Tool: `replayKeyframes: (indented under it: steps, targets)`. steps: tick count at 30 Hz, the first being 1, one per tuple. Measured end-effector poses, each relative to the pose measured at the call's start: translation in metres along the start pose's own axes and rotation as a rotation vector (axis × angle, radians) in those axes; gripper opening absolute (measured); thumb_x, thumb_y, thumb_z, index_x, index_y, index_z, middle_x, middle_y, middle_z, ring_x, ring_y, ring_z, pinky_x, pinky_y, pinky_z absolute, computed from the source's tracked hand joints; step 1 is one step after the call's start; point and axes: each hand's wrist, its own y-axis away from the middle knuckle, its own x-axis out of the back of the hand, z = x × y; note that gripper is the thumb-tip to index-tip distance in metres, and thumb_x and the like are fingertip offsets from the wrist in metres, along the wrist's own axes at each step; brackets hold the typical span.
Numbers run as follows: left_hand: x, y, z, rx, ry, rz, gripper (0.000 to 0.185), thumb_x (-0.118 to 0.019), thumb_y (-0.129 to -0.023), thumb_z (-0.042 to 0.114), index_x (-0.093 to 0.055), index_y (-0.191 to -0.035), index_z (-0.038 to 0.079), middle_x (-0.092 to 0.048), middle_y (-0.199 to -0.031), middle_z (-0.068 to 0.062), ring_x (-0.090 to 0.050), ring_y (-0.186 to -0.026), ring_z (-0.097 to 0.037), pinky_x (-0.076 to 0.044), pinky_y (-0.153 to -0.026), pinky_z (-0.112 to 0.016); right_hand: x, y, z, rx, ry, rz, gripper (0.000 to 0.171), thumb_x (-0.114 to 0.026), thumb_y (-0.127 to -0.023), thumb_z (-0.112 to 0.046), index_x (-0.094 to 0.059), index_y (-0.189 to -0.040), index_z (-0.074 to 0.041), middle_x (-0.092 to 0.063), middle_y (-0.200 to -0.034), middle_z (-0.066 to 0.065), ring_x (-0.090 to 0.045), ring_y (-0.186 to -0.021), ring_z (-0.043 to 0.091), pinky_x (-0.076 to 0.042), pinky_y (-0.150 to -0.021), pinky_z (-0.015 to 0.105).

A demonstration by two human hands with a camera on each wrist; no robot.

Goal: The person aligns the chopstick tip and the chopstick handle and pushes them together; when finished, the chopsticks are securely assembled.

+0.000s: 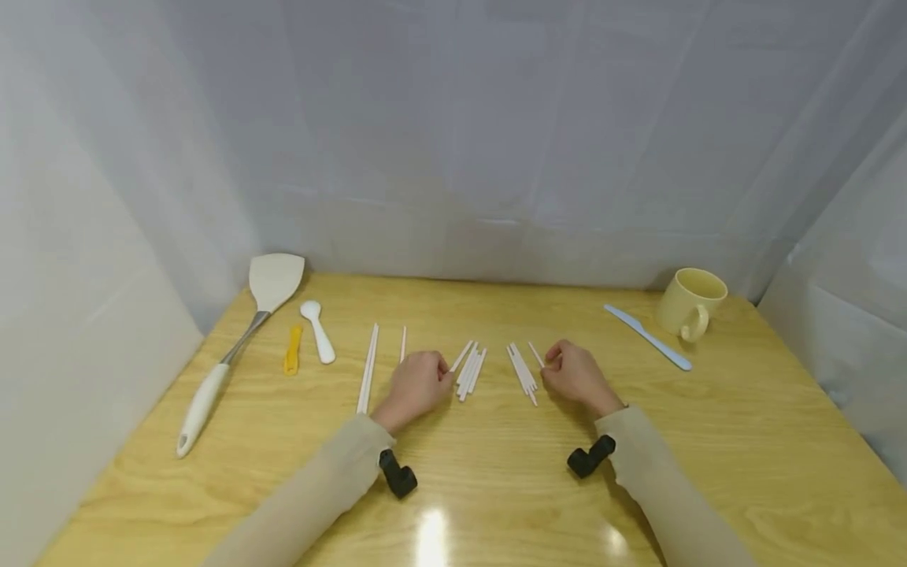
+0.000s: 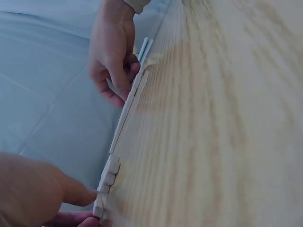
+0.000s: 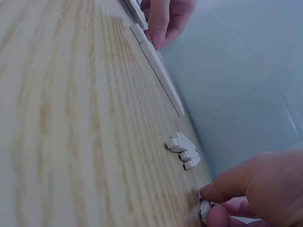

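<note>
While your left hand (image 1: 416,383) pinches one white stick (image 1: 461,357) by the left stick bundle (image 1: 471,372), your right hand (image 1: 575,375) pinches another stick (image 1: 535,353) beside the right bundle (image 1: 522,372). Both lie mid-table (image 1: 496,472); mug (image 1: 690,303) sits far right, spatula (image 1: 241,339) far left.

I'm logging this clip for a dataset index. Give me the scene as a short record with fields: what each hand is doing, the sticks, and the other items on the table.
left hand: left hand pinches one white stick
right hand: right hand pinches one short white stick
loose sticks: two small piles between the hands; long pair further left
left side: spatula, white spoon, yellow tool
right side: yellow mug, blue knife
surface: wooden table
</note>
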Motion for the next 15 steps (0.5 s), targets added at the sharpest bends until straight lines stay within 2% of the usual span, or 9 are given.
replayKeyframes:
  steps: [4, 8, 12, 15]
  targets:
    - [-0.0053, 0.0022, -0.0008, 0.012, 0.014, 0.0, 0.012, -0.069, -0.085, 0.016, -0.069, -0.08, 0.005, -0.065, -0.07, -0.003, -0.053, -0.057, -0.011, -0.041, -0.05, -0.023, 0.001, 0.0009, -0.0013, 0.019, 0.013, -0.015, 0.017, -0.06, -0.079, -0.005, -0.061, -0.094, 0.004, -0.063, -0.077, 0.012, -0.057, -0.069, 0.02, -0.046, -0.063, 0.032]
    - [-0.0069, 0.0027, 0.0, 0.027, 0.029, -0.013, 0.01, -0.066, -0.087, 0.011, -0.067, -0.081, 0.003, -0.063, -0.071, -0.006, -0.053, -0.057, -0.013, -0.041, -0.049, -0.023, 0.0031, 0.0003, -0.0024, 0.027, 0.009, -0.042, 0.018, -0.058, -0.079, -0.004, -0.061, -0.094, 0.006, -0.061, -0.077, 0.012, -0.055, -0.068, 0.02, -0.045, -0.063, 0.031]
    - [-0.0066, 0.0013, -0.001, -0.001, 0.016, -0.023, 0.013, -0.061, -0.086, 0.004, -0.065, -0.074, 0.002, -0.061, -0.069, -0.008, -0.049, -0.056, -0.015, -0.039, -0.048, -0.025, 0.0041, -0.0001, -0.0029, -0.017, -0.007, -0.054, 0.026, -0.058, -0.078, -0.005, -0.056, -0.1, 0.007, -0.062, -0.082, 0.016, -0.057, -0.072, 0.023, -0.047, -0.066, 0.034]
    - [-0.0035, 0.0013, -0.0046, -0.002, 0.031, -0.041, 0.019, -0.056, -0.085, 0.0, -0.06, -0.066, 0.001, -0.055, -0.066, -0.009, -0.044, -0.055, -0.016, -0.036, -0.048, -0.026, 0.0015, -0.0019, -0.0039, -0.054, -0.054, -0.038, 0.033, -0.058, -0.081, -0.008, -0.053, -0.11, 0.008, -0.066, -0.09, 0.02, -0.062, -0.079, 0.027, -0.05, -0.071, 0.037]
